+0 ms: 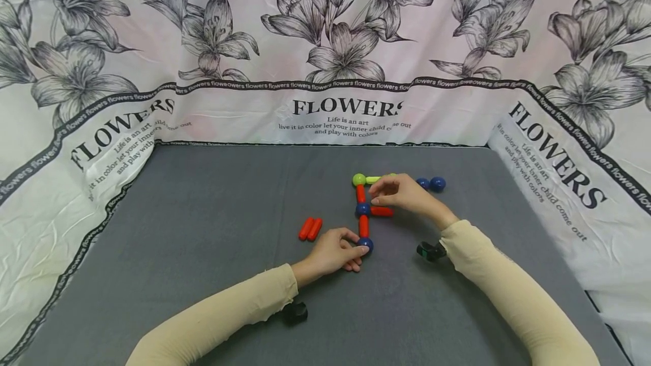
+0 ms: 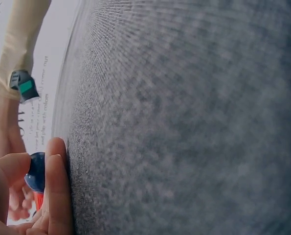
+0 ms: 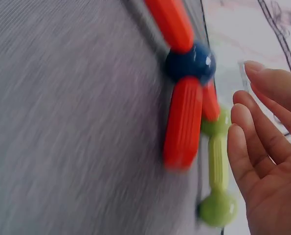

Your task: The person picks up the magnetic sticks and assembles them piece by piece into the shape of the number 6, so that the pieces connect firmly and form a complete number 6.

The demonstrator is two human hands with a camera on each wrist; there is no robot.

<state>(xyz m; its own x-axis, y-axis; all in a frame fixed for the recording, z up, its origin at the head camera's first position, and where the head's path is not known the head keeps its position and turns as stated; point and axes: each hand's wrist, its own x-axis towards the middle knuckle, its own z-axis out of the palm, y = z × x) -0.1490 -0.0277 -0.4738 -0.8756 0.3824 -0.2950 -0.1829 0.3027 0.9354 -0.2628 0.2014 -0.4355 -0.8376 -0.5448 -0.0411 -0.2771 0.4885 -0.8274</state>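
My left hand (image 1: 333, 250) pinches the near dark-blue ball (image 1: 365, 245) between thumb and fingers; the left wrist view shows this blue ball (image 2: 36, 172) up close. From it a red rod (image 1: 363, 226) runs to a middle blue ball (image 1: 363, 209). Another red rod (image 1: 360, 193) continues to a lime-green ball (image 1: 359, 179), and a side red rod (image 1: 382, 212) sticks out rightward with a free end. My right hand (image 1: 407, 194) hovers over that side rod, fingers loosely bent, holding nothing. In the right wrist view a green rod (image 3: 217, 162) joins two green balls.
Two loose red rods (image 1: 311, 229) lie side by side left of the assembly. A pair of blue balls (image 1: 438, 184) sits at the back right, beyond my right hand. The grey tabletop (image 1: 213, 213) ends at a hanging floral cloth (image 1: 346, 112).
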